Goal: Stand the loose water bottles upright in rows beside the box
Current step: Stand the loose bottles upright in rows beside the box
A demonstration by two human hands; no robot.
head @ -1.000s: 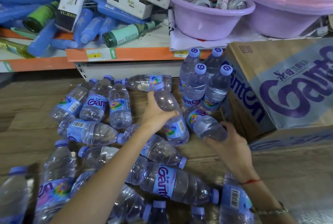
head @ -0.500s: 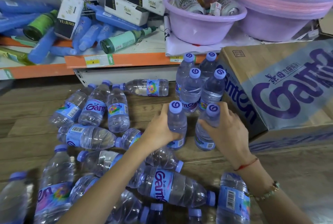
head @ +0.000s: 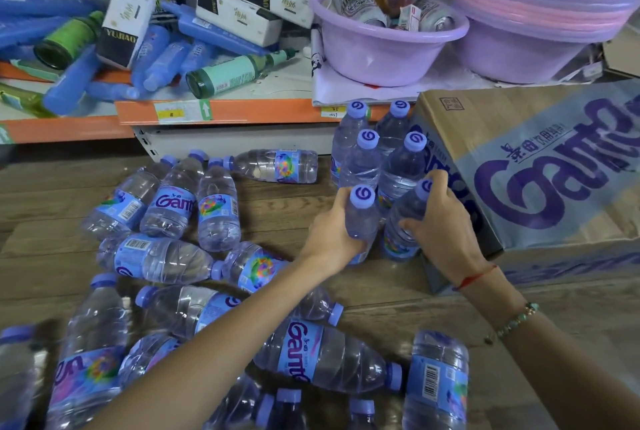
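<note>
Left hand (head: 330, 232) wraps an upright bottle (head: 362, 222), fingers curled round its body, cap showing above the grip. Right hand (head: 441, 222) clamps a second bottle (head: 401, 225), which leans a bit w/ its cap tipped toward the box (head: 540, 180); thumb on the near side, fingers over the shoulder. Both bottles sit just beside the box's left face, bases on or near the wood floor (head: 433, 305), can't tell which.

Box: big cardboard carton, purple print, right of frame. Shelf (head: 221, 111) behind, orange edge, w/ purple basins (head: 388, 49) and mixed goods on it. Four upright bottles (head: 377, 149) stand in two pairs btwn shelf and the held ones, touching the box. Loose bottles (head: 166, 260) lie on their sides across the floor to the left and front, many touching each other; one (head: 273, 166) lies alone near the shelf base.
</note>
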